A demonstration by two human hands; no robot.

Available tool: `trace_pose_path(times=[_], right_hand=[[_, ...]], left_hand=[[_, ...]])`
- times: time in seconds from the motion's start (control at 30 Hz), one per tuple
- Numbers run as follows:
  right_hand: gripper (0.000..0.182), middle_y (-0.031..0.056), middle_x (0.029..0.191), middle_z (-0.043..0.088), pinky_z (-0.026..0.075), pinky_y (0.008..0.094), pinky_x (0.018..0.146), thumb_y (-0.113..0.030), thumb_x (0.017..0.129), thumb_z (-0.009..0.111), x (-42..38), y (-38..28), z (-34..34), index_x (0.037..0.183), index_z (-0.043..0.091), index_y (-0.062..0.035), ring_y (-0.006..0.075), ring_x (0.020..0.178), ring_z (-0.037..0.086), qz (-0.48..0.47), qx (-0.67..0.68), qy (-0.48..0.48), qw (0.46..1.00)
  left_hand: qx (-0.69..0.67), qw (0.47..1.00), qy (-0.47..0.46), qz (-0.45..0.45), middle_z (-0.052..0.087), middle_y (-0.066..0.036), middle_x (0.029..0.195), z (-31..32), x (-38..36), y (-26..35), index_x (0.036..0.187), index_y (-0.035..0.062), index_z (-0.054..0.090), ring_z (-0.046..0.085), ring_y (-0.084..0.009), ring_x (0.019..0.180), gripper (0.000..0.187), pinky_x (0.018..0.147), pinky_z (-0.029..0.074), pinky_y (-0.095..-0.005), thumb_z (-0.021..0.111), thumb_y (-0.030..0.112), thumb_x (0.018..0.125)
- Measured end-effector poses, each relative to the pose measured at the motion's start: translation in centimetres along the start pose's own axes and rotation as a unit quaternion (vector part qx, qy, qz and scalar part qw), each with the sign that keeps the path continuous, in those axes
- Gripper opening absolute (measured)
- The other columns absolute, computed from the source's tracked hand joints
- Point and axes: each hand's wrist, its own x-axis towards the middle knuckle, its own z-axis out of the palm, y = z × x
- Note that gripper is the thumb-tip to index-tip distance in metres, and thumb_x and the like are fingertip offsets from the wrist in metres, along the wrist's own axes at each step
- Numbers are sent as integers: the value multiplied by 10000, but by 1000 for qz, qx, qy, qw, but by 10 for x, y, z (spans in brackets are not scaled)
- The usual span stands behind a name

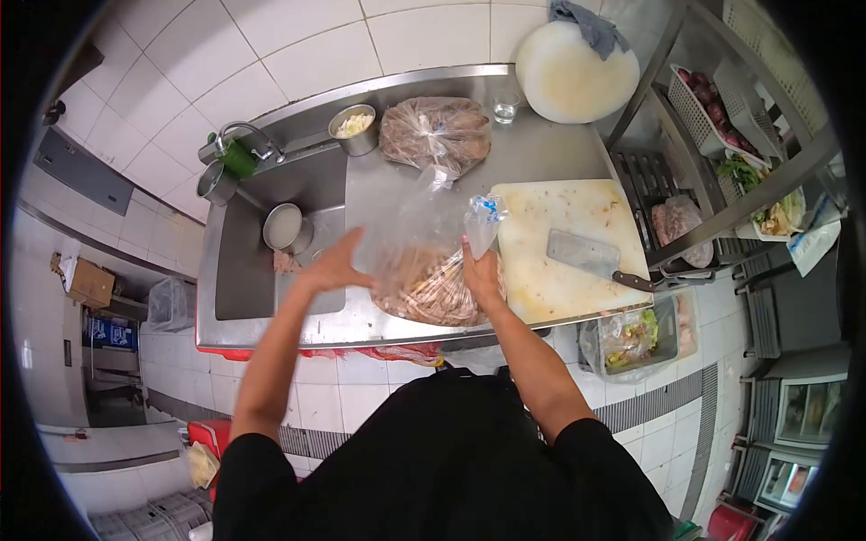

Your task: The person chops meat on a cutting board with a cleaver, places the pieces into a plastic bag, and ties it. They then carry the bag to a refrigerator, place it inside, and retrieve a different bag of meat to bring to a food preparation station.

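While lying on counter (546, 149) beside cutting board (546, 293) | filled bag (428, 293), probably weighty, soft, slippery | bunched plastic edge (485, 215) in right hand (484, 273) | spread left hand (335, 265), empty | best taken there and underneath

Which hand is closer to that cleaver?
The right: the right hand grips a plastic bag, left of the cleaver; the left hand is open, farther away on the bag's other side.

left grip (334, 263): blurred | right grip (483, 275): partly hidden | shirt (469, 469): cut off
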Motion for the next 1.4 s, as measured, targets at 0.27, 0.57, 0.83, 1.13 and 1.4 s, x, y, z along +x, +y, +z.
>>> trace_pose_path(times=[0.27,0.57,0.83,1.13,1.4], right_hand=[[644,243,771,639,470,436,692,-531,970,469,9,3,5,925,608,96,330,762,640,-11,-1,21,1000],[419,166,1087,664,500,439,752,-426,978,504,49,-70,-6,1029,635,-32,285,1036,616,203,313,-77,924],[161,135,901,634,500,435,765,-188,986,433,83,71,24,993,515,-50,288,849,611,157,749,-298,571],[269,126,914,645,481,345,663,-214,861,622,41,-9,39,1010,617,10,206,809,608,109,123,-235,958],[390,94,1018,642,500,304,745,-332,931,621,37,-46,27,1111,611,15,170,897,610,261,147,-162,940]], left_hand=[[-272,931,228,-83,630,-184,1117,157,73,48,1187,-42,584,623,-249,1007,483,846,494,-366,709,252,825],[-913,366,173,50,593,-169,1168,120,67,45,1057,9,552,550,-351,1157,223,1022,456,-454,508,215,983],[-937,322,97,96,480,-2,672,136,77,29,787,107,519,483,-173,610,249,736,500,-350,488,243,993],[-555,801,223,-23,616,-58,696,150,92,40,854,-11,624,573,-162,630,169,575,468,-333,524,116,902],[-311,934,175,-28,635,-95,738,134,85,70,1001,-20,631,611,-177,660,221,610,492,-347,586,141,857]])
